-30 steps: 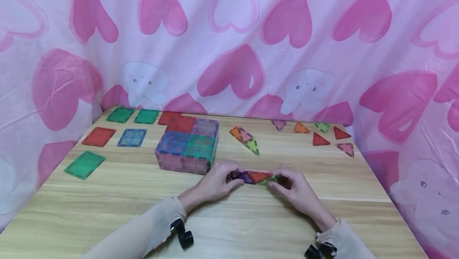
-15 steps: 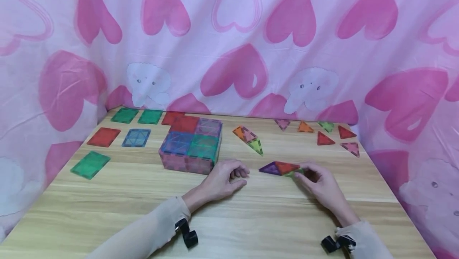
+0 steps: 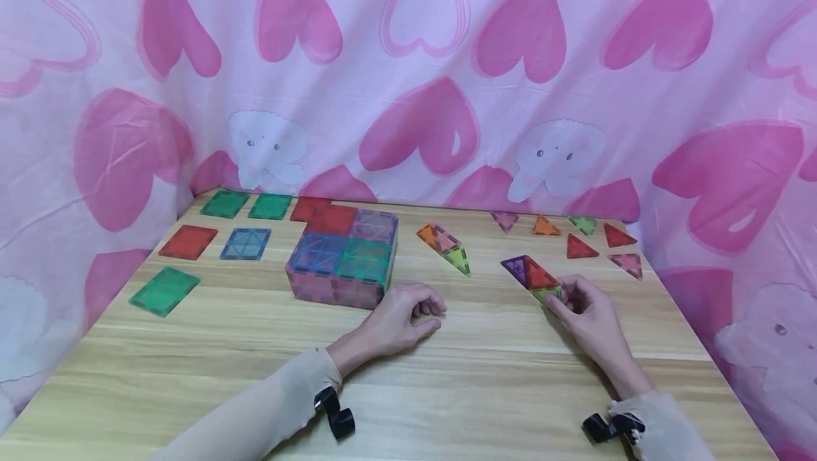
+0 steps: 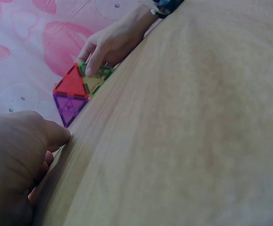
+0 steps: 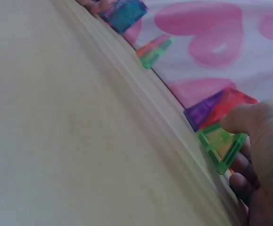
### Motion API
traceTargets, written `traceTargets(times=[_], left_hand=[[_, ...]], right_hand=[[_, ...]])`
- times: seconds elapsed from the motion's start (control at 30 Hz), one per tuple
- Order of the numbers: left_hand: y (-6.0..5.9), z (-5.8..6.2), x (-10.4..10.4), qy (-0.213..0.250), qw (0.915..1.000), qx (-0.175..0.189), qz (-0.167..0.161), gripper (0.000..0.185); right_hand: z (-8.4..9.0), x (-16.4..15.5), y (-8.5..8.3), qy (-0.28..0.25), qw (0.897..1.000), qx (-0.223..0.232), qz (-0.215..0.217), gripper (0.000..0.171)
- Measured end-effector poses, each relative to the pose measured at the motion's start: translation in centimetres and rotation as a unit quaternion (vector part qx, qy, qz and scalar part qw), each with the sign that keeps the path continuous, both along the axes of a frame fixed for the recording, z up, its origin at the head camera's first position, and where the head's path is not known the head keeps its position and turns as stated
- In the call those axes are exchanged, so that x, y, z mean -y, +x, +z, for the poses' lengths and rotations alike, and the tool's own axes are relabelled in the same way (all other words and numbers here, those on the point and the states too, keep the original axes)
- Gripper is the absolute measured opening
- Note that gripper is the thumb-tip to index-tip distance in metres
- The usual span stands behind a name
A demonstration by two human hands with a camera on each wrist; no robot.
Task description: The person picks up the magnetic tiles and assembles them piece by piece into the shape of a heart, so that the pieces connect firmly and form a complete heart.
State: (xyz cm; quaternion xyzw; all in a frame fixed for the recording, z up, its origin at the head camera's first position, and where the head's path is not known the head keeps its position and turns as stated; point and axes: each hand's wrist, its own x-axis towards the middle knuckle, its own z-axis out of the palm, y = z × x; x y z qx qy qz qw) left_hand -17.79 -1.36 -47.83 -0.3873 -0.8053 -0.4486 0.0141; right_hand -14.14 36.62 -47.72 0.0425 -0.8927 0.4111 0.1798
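My right hand (image 3: 596, 323) pinches the light green end of a joined strip of triangular magnetic tiles (image 3: 539, 273), which stands tilted up from the table. The strip runs purple, red, green; in the right wrist view my thumb lies over the green tile (image 5: 215, 151). From the left wrist view the red tile (image 4: 71, 81) and purple tile (image 4: 70, 107) stick out free of the fingers. My left hand (image 3: 405, 319) rests on the table with fingers loosely curled, holding nothing. It lies beside a low box of square magnetic tiles (image 3: 335, 292), with blue, green, red and purple tiles on top.
A second joined strip (image 3: 445, 247) in orange, pink and light green lies behind the hands. Several loose triangles, among them a red tile (image 3: 581, 247), lie at the back right. Loose squares such as the green tile (image 3: 164, 291) lie left. A pink curtain (image 3: 408, 57) encloses the table.
My left hand has let go of the purple end of the strip. My right hand has carried the strip to the right and turned it, purple end now pointing back left.
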Motion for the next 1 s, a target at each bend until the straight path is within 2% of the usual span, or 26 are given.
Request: traceTargets(times=[0.2, 0.43, 0.6, 0.83, 1.0], left_hand=[[0.0, -0.1, -0.2, 0.001, 1.0000, 0.000, 0.000, 0.016], [0.0, -0.1, 0.0, -0.001, 1.0000, 0.001, 0.000, 0.016], [-0.1, -0.1, 0.1, 0.000, 1.0000, 0.002, -0.004, 0.016], [-0.2, -0.2, 0.0, 0.000, 1.0000, -0.004, -0.008, 0.017], [-0.2, -0.3, 0.0, 0.003, 0.9999, -0.006, -0.008, 0.017]], right_hand=[[-0.3, 2.0, -2.9, -0.018, 1.000, 0.014, 0.016, 0.021], [-0.3, 5.4, -7.2, 0.006, 0.999, 0.034, 0.022, 0.017], [-0.2, 7.9, -9.7, 0.000, 0.999, 0.034, 0.030, 0.016], [-0.1, 9.6, -11.1, -0.005, 0.999, 0.038, 0.037, 0.019], [-0.2, 9.1, -11.3, -0.008, 0.997, 0.059, 0.055, 0.037]])
